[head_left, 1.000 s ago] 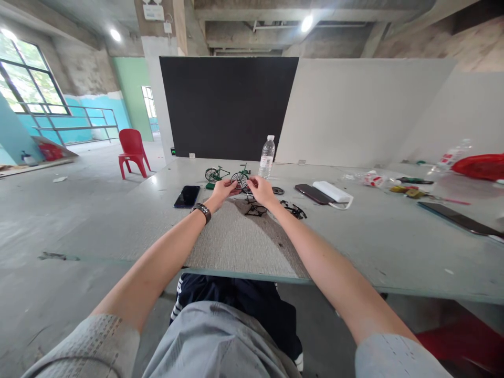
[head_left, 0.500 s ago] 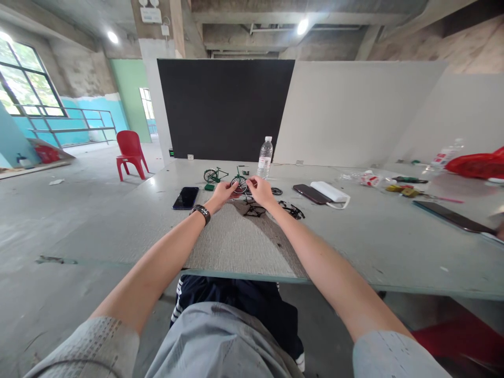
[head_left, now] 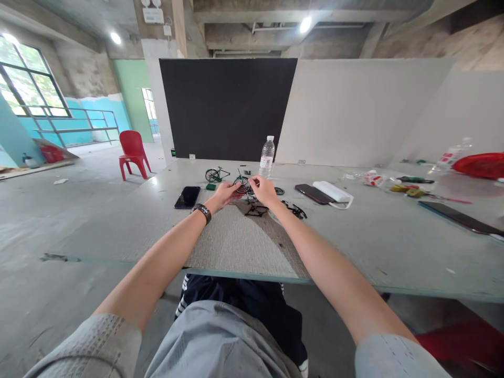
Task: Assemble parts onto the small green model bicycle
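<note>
Both my hands meet over a small spoked wheel of a green model bicycle, far out on the grey table. My left hand, with a dark watch on the wrist, pinches the wheel from the left. My right hand pinches it from the right. A second green bicycle piece with a wheel stands just behind and to the left. Loose black parts lie under my right wrist, and more black parts sit to its right.
A black phone lies left of my hands. A water bottle stands behind them. To the right are another phone, a white power bank, wrappers and a red bag. A red chair stands on the floor at left.
My hands have stayed together on the wheel and have dropped slightly toward the table. The view has shifted a little.
</note>
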Tool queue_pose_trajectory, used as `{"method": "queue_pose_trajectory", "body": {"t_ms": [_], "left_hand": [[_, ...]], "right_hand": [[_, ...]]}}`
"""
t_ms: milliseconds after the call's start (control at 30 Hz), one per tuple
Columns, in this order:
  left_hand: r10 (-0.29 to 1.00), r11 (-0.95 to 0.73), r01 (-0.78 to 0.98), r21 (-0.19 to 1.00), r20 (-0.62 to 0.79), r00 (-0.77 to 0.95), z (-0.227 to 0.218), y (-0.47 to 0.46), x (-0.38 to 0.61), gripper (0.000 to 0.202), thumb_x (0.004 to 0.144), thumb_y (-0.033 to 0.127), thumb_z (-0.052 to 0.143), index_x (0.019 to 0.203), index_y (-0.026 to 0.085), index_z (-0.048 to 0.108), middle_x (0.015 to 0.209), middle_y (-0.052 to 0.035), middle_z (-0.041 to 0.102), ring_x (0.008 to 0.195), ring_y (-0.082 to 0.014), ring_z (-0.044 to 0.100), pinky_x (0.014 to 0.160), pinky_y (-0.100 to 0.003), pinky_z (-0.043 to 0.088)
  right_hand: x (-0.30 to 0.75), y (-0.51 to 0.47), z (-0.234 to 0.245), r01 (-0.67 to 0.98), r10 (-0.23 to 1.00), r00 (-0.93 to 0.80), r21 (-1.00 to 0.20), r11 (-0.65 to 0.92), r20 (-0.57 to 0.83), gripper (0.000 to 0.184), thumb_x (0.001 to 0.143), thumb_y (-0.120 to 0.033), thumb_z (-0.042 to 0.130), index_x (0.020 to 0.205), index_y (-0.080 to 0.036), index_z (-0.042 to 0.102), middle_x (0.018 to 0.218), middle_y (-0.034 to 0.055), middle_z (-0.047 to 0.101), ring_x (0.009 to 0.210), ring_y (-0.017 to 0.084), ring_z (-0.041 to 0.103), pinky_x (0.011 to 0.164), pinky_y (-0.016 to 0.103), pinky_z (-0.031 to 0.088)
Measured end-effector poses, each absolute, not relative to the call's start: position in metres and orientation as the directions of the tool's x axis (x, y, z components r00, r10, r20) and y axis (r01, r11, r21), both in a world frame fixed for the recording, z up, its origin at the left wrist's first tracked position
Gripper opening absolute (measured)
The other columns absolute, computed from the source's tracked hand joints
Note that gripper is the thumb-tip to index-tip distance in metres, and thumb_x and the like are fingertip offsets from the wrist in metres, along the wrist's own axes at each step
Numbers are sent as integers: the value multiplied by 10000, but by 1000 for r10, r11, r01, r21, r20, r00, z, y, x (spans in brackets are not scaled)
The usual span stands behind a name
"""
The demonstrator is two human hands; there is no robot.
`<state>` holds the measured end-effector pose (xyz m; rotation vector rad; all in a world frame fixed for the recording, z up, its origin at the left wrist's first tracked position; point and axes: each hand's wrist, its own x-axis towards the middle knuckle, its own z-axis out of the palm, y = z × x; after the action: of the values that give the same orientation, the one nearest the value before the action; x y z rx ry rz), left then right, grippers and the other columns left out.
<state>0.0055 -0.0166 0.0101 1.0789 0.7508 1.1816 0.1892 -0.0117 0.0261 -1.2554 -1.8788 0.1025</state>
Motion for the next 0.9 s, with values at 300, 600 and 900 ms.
{"method": "queue_pose_trajectory", "body": {"t_ms": [300, 600, 900], "left_hand": [[978, -15, -298, 954, 76, 193, 11, -17, 6, 192, 960, 198, 729, 805, 85, 730, 828, -107, 772, 711, -142, 716, 828, -310, 588], [977, -40, -275, 961, 96, 193, 12, -21, 11, 251, 987, 189, 679, 761, 93, 729, 779, -99, 759, 707, -136, 703, 845, -315, 578], [926, -188, -273, 944, 263, 271, 11, -25, 14, 78, 869, 141, 783, 832, 93, 734, 816, -59, 738, 792, -135, 700, 921, -335, 572]], "right_hand": [[179, -31, 38, 788, 614, -365, -119, 604, 700, 188, 1029, -291, 575, 1097, -227, 738, 1138, 120, 705, 1112, 297, 633, 960, 420, 467], [173, -25, 34, 803, 636, -392, -90, 590, 665, 191, 1042, -253, 544, 990, -223, 725, 1050, 103, 698, 996, 267, 630, 851, 374, 463], [173, -27, 34, 806, 609, -312, -136, 576, 729, 149, 1028, -309, 564, 936, -214, 633, 1050, 120, 641, 998, 283, 613, 770, 367, 466]]}}
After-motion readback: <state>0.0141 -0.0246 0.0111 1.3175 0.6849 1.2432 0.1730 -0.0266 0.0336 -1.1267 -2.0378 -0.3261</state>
